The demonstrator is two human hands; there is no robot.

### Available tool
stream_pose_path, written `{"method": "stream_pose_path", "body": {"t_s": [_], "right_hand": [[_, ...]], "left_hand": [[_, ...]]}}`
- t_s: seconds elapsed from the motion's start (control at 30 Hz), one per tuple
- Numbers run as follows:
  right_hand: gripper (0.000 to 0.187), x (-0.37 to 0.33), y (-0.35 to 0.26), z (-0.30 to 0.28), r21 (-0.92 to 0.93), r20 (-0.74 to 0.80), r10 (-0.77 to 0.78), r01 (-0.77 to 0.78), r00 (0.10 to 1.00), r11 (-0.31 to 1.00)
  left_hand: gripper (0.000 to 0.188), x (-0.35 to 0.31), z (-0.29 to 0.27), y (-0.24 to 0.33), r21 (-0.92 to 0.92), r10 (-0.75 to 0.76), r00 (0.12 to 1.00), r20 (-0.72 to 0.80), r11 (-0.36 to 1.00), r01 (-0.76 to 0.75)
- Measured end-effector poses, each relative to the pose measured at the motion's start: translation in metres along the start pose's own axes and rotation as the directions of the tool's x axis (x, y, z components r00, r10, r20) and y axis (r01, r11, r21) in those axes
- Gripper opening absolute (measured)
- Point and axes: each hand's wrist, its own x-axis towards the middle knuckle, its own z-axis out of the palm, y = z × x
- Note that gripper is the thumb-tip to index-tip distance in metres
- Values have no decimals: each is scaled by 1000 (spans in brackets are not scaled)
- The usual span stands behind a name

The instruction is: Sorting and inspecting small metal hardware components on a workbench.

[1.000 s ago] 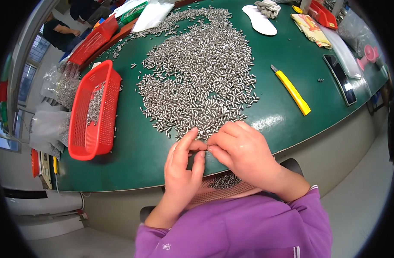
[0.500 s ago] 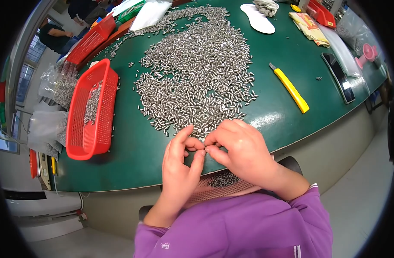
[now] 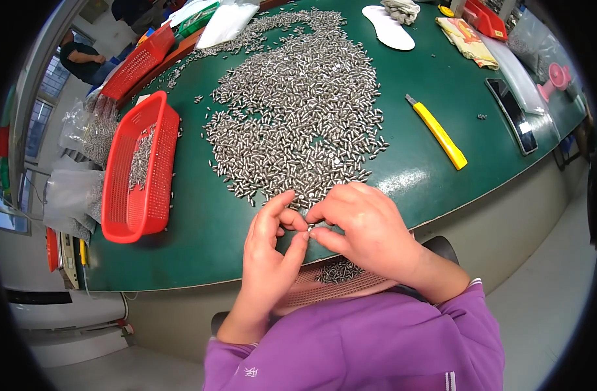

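Observation:
A large spread of small silvery bullet-shaped metal parts [image 3: 292, 117] covers the middle of the green table [image 3: 201, 260]. At its near edge my left hand [image 3: 269, 244] pinches one small metal part [image 3: 310, 227] between thumb and forefinger. My right hand [image 3: 367, 225] meets it from the other side, its thumb and forefinger curled around the same part. The fingertips hide most of that part. Below the table edge, in front of my body, a pink mesh basket [image 3: 305, 296] holds more metal parts.
At left stands a red perforated basket [image 3: 165, 156] with some metal parts, beside filled plastic bags [image 3: 70, 189]. A yellow cutter knife [image 3: 440, 135], a phone [image 3: 513, 117] and a white insole [image 3: 390, 29] lie to the right. A person [image 3: 83, 58] is at the far left.
My right forefinger and thumb have parted slightly, and the small part between the fingertips shows more. Both hands stay in nearly the same place.

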Motion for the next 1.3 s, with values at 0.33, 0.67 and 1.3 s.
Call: {"method": "stream_pose_path", "body": {"t_s": [0.33,0.67,1.3], "right_hand": [[10,-8,-4,-5,-53,64,-29,33,998,998],[15,0,-2,-15,-25,39,-62,63,997,998],[15,-3,-8,-3,-116,19,-4,6,1000,993]], "left_hand": [[68,-2,-6,-2,-11,65,997,30,998,-65],[59,1,3,4,192,151,982,-117,973,-127],[58,0,8,2,17,117,990,-80,993,-116]]}}
